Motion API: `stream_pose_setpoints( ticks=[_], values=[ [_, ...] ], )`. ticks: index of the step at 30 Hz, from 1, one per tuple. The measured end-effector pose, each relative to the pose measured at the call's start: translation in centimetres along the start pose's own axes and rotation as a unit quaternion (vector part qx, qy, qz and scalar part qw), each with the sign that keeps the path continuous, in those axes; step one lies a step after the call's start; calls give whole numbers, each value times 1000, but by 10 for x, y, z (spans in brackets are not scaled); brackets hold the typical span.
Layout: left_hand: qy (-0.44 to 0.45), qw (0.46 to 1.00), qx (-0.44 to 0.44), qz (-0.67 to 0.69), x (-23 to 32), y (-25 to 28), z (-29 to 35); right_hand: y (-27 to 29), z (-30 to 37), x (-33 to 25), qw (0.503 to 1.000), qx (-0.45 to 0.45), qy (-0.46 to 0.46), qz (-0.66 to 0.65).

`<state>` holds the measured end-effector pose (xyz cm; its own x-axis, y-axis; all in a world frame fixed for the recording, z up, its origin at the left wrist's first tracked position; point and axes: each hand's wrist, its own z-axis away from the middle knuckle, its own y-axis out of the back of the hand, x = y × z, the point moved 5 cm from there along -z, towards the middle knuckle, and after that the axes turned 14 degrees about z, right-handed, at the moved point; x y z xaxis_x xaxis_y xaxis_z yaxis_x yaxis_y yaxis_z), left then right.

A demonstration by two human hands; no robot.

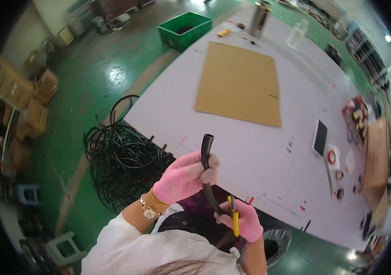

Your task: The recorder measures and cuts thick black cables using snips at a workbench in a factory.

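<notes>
Black hose is gripped upright by left hand, fingers wrapped tight, open end at 12 o'clock, just above worktop edge. Yellow-handled cutter is clasped by right hand against hose's lower end, seemingly steadied for trimming. Cable coil lies at 9 o'clock.

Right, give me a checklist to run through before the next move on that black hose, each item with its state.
1. Left hand has a grip on the black hose near its open end: ok.
2. Right hand holds the yellow-handled tool: ok.
3. Tool at the hose's lower part: ok; whether it bites: cannot tell.
4. Hose's open end clear of the white table: ok.
5. Cardboard sheet away from both hands: ok.
6. Coiled black hose on the floor snag-free: cannot tell.
</notes>
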<state>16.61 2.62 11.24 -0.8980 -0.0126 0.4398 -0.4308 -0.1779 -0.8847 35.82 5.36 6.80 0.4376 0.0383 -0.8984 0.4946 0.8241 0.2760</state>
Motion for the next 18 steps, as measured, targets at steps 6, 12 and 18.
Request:
stream_pose_setpoints(
  ticks=[6,12,18],
  values=[
    [-199,949,-222,99,46,19,-7,6,-28,-22,992,29,-69,-103],
    [-178,899,-287,280,73,60,-44,-8,-52,-38,992,-21,-107,-66],
    [-202,911,105,344,59,130,-58,1,-97,-56,956,216,8,197]
  ],
)
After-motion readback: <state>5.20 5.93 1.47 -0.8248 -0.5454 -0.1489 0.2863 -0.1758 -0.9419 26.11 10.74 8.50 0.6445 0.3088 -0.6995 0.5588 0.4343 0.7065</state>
